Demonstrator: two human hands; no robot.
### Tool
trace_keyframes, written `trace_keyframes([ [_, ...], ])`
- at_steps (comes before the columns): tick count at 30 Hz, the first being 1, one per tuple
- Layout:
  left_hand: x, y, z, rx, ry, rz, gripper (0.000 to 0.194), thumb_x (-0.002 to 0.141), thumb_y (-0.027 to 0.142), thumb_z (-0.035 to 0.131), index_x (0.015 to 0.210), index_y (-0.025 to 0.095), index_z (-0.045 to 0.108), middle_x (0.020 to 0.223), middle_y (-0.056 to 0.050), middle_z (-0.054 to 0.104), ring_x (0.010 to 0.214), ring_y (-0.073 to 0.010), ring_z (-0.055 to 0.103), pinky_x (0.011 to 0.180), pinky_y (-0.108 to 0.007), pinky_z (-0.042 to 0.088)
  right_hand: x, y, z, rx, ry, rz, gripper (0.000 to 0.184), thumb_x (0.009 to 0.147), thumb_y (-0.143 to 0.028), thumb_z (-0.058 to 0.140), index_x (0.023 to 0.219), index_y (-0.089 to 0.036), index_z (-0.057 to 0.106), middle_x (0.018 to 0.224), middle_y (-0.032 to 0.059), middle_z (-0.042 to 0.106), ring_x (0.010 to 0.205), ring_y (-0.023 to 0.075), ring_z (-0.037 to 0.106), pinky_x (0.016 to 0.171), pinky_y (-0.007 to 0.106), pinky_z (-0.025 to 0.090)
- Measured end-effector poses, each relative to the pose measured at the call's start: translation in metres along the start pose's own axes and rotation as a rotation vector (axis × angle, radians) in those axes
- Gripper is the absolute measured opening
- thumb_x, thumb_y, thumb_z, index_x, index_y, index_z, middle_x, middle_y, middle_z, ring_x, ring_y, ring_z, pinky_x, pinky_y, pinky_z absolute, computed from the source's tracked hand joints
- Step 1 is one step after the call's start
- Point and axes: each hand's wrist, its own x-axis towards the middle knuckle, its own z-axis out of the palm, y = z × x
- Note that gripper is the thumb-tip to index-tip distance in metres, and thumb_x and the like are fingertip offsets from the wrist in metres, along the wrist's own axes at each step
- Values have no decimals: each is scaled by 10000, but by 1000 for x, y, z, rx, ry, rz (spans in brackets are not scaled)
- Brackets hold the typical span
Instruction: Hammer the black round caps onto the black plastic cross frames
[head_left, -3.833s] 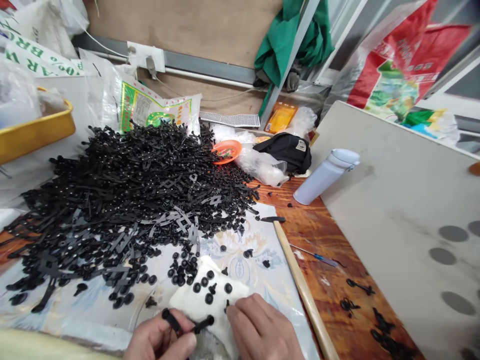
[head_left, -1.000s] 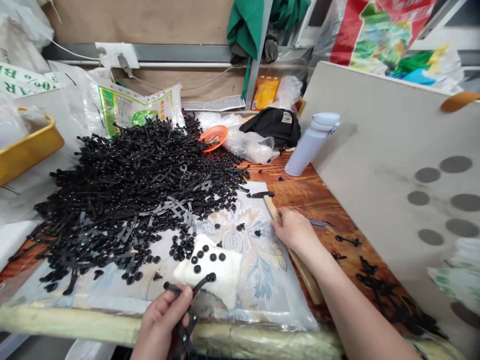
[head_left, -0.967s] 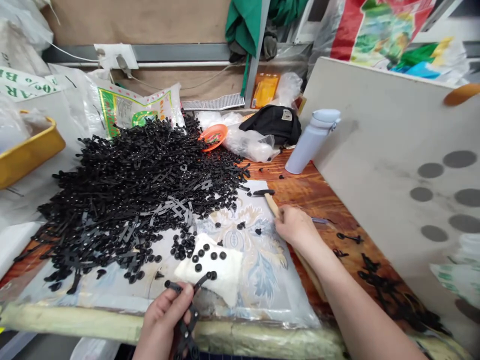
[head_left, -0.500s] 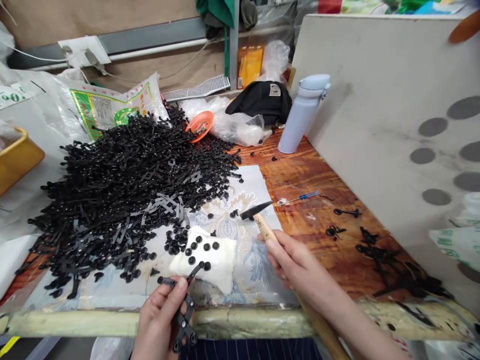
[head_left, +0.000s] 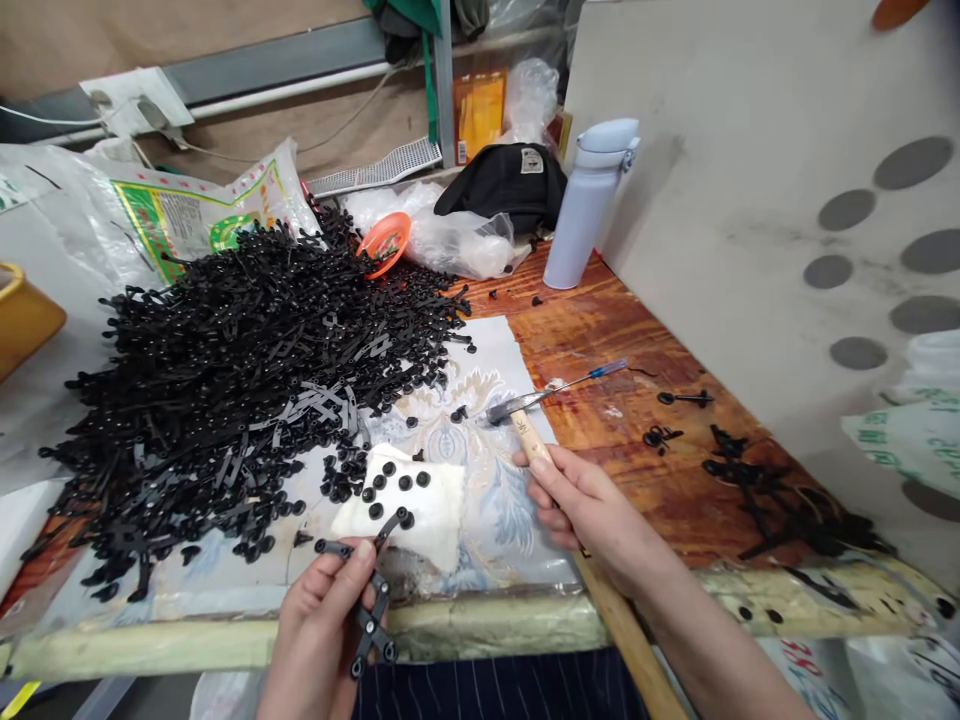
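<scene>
Wood-grain tabletop (head_left: 637,420) meets a tilted grey board (head_left: 720,270).

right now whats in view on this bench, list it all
black parts: many, black, heaped left of centre
studs: several, black, on cloth
cloth: one, white, front centre
sheet: one, pale patterned, under cloth
hammer: one, dark head, wooden handle, in right hand
screwdriver: one, blue handle, beside hammer head
bottle: one, pale blue, back
bag: one, black, back
dish: one, orange, behind heap
tub: one, yellow, far left
board: one, grey, dark spots, right
linked part: one, black, in left hand
left hand: one, front, holding linked part
right hand: one, front right, gripping hammer
</scene>
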Motion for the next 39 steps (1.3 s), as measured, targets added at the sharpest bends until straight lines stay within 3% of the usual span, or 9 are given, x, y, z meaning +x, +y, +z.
trace_keyframes([
  [5, 0, 0, -1, 16, -8, -7, 385, 531, 401, 858, 608, 168, 561, 430, 72, 504, 341, -65, 441, 270, -125, 308, 0, 1, -1, -9, -1, -14, 483, 632, -555, 700, 892, -192, 518, 539, -100, 393, 375, 35, 276, 351, 156, 142],
  [12, 1, 2, 0, 9, 36, 4, 433, 484, 413, 874, 737, 153, 637, 414, 81, 487, 316, -67, 435, 257, -125, 274, 0, 1, -2, -2, -7, -14, 468, 641, -547, 691, 900, -198, 519, 543, -98, 392, 375, 40, 281, 343, 160, 148],
  [35, 2, 5, 5, 16, 50, -20, 495, 406, 460, 888, 690, 170, 604, 370, 90, 465, 270, -66, 410, 225, -120, 258, 0, 4, -3, 9, -8, -26, 567, 608, -611, 723, 927, -190, 515, 540, -100, 400, 383, 30, 268, 345, 140, 157],
  [39, 2, 3, 3, 37, 23, 3, 465, 460, 466, 870, 691, 164, 603, 390, 84, 471, 285, -67, 418, 224, -119, 267, 1, 5, -4, 9, -12, -28, 581, 604, -616, 723, 938, -187, 519, 543, -99, 400, 388, 29, 264, 350, 136, 156],
])
